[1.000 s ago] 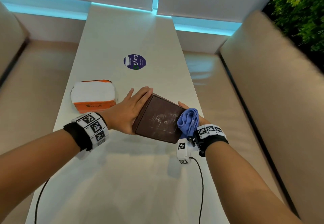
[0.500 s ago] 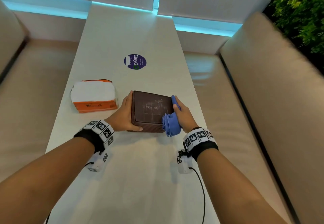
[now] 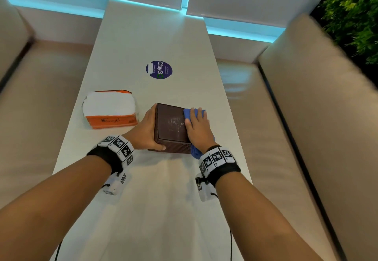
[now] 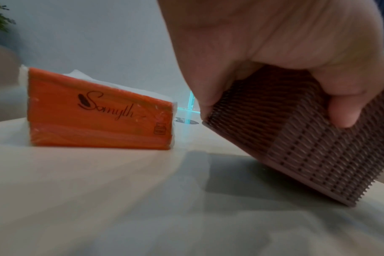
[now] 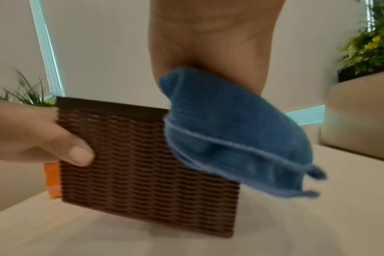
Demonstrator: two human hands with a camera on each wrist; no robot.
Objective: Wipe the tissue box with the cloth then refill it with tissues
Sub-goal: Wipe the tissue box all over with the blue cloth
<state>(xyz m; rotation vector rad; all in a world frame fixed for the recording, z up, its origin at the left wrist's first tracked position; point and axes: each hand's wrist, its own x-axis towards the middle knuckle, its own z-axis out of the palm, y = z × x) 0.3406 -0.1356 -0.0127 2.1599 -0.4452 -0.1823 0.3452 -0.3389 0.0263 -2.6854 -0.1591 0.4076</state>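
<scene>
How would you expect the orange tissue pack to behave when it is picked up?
The tissue pack probably squashes: its wrap looks thin and crinkled. Likely light, being paper. Its top looks open, so tissues might spill if tipped.

Long pale worktop [image 3: 143,35] bearing a round purple sticker [image 3: 159,70], centre; beige padded bench [image 3: 317,107], right; green foliage [image 3: 356,15], upper right.

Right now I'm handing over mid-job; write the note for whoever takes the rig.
Left hand: grips the tissue box by its left side, thumb on the near wall; box tilted on the table.
Right hand: presses the blue cloth against the box's right side.
Tissue pack: orange, left of the box, apart from it.
Done: wiping under way; how much, cannot tell.
Left: finish wiping, then refill from the pack.
</scene>
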